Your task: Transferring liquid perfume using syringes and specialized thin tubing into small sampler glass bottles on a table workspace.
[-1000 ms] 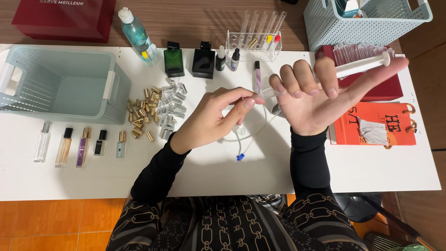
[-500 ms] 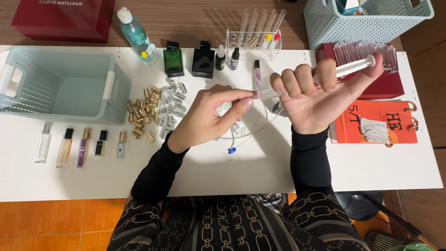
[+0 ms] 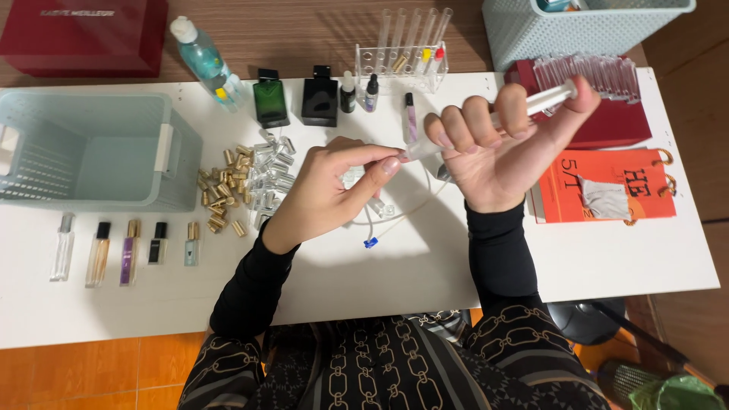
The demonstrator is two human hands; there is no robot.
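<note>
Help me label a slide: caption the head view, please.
Right hand grips a clear syringe; left hand pinches its tip over a white table.

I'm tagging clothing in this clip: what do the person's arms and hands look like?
Both arms wear tight black sleeves reaching the wrists. The left hand and right hand are bare, with no gloves, rings or watch visible. The torso garment is black with a pale chain-link print.

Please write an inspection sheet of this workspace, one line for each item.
Surface: white table, wooden floor around.
Job's things: clear syringe in right hand; left hand pinches its tip.
Clutter: heap of gold and silver caps, five small vials, green bottle, black bottle, test-tube rack.
Hands: both closed on the syringe.
Cables: thin white tubing with blue end.
Surroundings: pale green baskets, red boxes.
</note>
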